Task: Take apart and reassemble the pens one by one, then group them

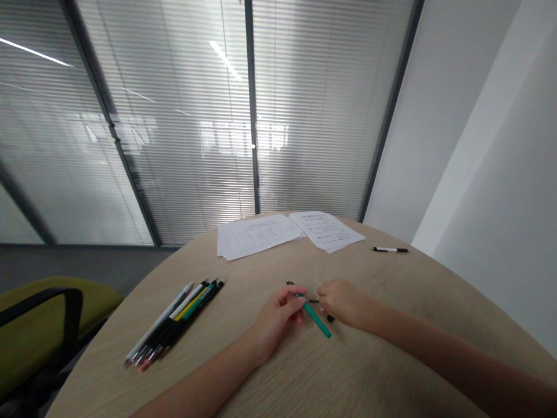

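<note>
My left hand (284,313) is closed around a green pen (319,323), its thumb and fingers pinching the upper end while the lower end slants toward me. To its right, my right hand (342,301) has its fingers pressed together. A thin dark piece (313,301) shows in the small gap between the two hands; whether the right fingers grip it is hidden. Partly covered by the right hand, a short black piece (331,319) lies close to the tabletop. Just beyond my left fingers, the dark tip of another small part (289,282) is visible.
On the left of the wooden table (243,278) lies a row of several pens (178,319). Printed sheets (261,235) and a second paper stack (326,231) rest at the far edge. A black-and-white pen (390,249) lies far right. A green chair (30,325) stands left.
</note>
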{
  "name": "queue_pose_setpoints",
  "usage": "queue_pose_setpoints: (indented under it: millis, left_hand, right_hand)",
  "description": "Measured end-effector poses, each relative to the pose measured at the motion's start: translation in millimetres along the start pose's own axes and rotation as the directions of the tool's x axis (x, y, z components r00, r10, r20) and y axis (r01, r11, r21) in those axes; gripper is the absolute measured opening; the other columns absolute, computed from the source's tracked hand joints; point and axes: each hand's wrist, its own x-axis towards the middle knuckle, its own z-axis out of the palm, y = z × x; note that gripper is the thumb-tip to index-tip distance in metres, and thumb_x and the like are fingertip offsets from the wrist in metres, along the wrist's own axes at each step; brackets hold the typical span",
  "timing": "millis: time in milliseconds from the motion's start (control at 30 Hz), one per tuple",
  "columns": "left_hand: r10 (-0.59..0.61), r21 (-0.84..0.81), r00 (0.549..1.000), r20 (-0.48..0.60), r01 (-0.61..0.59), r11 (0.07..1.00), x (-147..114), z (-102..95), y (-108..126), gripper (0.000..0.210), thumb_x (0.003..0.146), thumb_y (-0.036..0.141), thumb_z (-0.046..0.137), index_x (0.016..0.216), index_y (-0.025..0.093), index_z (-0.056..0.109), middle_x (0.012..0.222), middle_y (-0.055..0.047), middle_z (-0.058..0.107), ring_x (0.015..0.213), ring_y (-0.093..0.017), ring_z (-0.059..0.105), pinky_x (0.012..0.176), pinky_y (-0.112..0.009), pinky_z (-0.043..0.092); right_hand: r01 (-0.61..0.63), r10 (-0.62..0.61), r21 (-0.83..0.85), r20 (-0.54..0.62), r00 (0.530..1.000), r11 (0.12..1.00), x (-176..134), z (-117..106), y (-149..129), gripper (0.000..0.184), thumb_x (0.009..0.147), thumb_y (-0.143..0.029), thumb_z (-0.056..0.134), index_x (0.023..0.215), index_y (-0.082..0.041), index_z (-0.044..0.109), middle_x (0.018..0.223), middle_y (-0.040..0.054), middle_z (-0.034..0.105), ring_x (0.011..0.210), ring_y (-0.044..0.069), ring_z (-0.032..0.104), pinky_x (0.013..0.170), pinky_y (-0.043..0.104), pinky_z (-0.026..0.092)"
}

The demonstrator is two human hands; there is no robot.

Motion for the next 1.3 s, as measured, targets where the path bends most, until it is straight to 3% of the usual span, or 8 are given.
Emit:
queue_pose_setpoints:
  millis: [233, 333, 500, 667, 767, 900, 1067, 1300]
  left_hand:
    - [0.432, 0.553, 0.898, 0.083, -0.402, 0.73, -15, 0.2, -2, 0.054, 0.075, 0.018, 0.051, 0.125, 0.019, 0.029, 0.071, 0.002, 0.052, 0.058, -0.011, 0.047, 0.055, -0.022, 0.036]
    - [0.432, 0.618, 0.897, 0.093, -0.392, 0.681, -19, -0.6, -3, 0.065, 0.075, 0.017, 0.051, 0.13, 0.02, 0.017, 0.069, 0.003, 0.052, 0.052, -0.01, 0.045, 0.052, -0.022, 0.034]
    - [0.362, 0.442, 0.932, 0.012, -0.329, 0.834, -17, 6.8, 0, 0.073, 0.071, 0.017, 0.056, 0.132, 0.019, 0.016, 0.059, 0.007, 0.045, 0.05, -0.009, 0.043, 0.049, -0.02, 0.035]
    - [0.11, -0.014, 0.989, -0.1, -0.112, 0.994, -14, 17.6, 8, 0.043, 0.066, 0.015, 0.064, 0.105, 0.017, 0.047, 0.05, 0.009, 0.046, 0.042, -0.006, 0.044, 0.04, -0.015, 0.037]
    - [-0.177, -0.317, 0.972, -0.154, 0.121, 0.941, -17, 21.9, 13, 0.009, 0.072, 0.006, 0.057, 0.077, 0.012, 0.053, 0.054, 0.004, 0.055, 0.042, -0.003, 0.051, 0.044, -0.011, 0.044]
    - [-0.435, -0.509, 0.897, -0.077, 0.34, 0.791, -24, 26.1, 14, 0.018, 0.078, 0.001, 0.046, 0.063, 0.009, 0.053, 0.055, -0.003, 0.061, 0.04, -0.004, 0.056, 0.043, -0.01, 0.048]
    - [-0.454, -0.511, 0.891, 0.0, 0.39, 0.766, -22, 23.7, 12, 0.021, 0.079, 0.002, 0.046, 0.061, 0.007, 0.055, 0.054, -0.006, 0.064, 0.039, -0.007, 0.058, 0.041, -0.012, 0.05]
    - [-0.423, -0.535, 0.904, -0.054, 0.332, 0.777, -15, 16.8, 14, 0.025, 0.082, 0.004, 0.042, 0.062, 0.004, 0.058, 0.053, -0.008, 0.064, 0.039, -0.007, 0.058, 0.04, -0.01, 0.049]
  right_hand:
    - [-0.188, 0.286, 0.353, -0.249, 0.925, 0.916, -28, 2, 9, 0.008, 0.067, -0.01, 0.047, 0.067, -0.016, 0.052, 0.067, 0.0012, 0.055, 0.062, 0.012, 0.051, 0.056, 0.022, 0.036]
    - [-0.247, 0.506, 0.687, -0.203, 0.838, 0.684, -40, 16, 7, 0.004, 0.065, -0.014, 0.046, 0.065, -0.018, 0.047, 0.059, -0.0025, 0.05, 0.05, 0.009, 0.045, 0.05, 0.021, 0.035]
    - [-0.142, 0.653, 0.989, 0.083, 0.753, 0.037, -49, 32, -4, 0.012, 0.062, -0.027, 0.052, 0.068, -0.019, 0.046, 0.051, -0.0054, 0.048, 0.043, 0.008, 0.042, 0.042, 0.019, 0.034]
    - [-0.13, 0.631, 0.982, 0.187, 0.753, -0.136, -54, 20, -13, 0.022, 0.059, -0.034, 0.061, 0.071, -0.017, 0.055, 0.059, 0.0003, 0.061, 0.052, 0.011, 0.053, 0.052, 0.022, 0.04]
    - [-0.104, 0.637, 0.989, 0.15, 0.757, -0.108, -59, 14, -16, 0.021, 0.06, -0.036, 0.062, 0.066, -0.017, 0.055, 0.064, 0.0024, 0.064, 0.059, 0.013, 0.057, 0.057, 0.024, 0.043]
    - [-0.124, 0.692, 0.981, -0.016, 0.722, 0.153, -68, 6, -23, 0.016, 0.064, -0.033, 0.06, 0.061, -0.018, 0.056, 0.061, 0.0016, 0.063, 0.059, 0.014, 0.058, 0.057, 0.024, 0.044]
    - [-0.003, 0.638, 0.834, -0.42, 0.646, 0.552, -79, -11, -34, 0.014, 0.072, -0.025, 0.057, 0.059, -0.019, 0.055, 0.056, -0.0008, 0.059, 0.053, 0.012, 0.056, 0.051, 0.021, 0.045]
    - [0.223, 0.343, 0.514, -0.78, 0.523, 0.828, -85, -20, -36, 0.008, 0.074, -0.012, 0.056, 0.075, -0.02, 0.055, 0.056, 0.0001, 0.059, 0.05, 0.012, 0.055, 0.046, 0.022, 0.045]
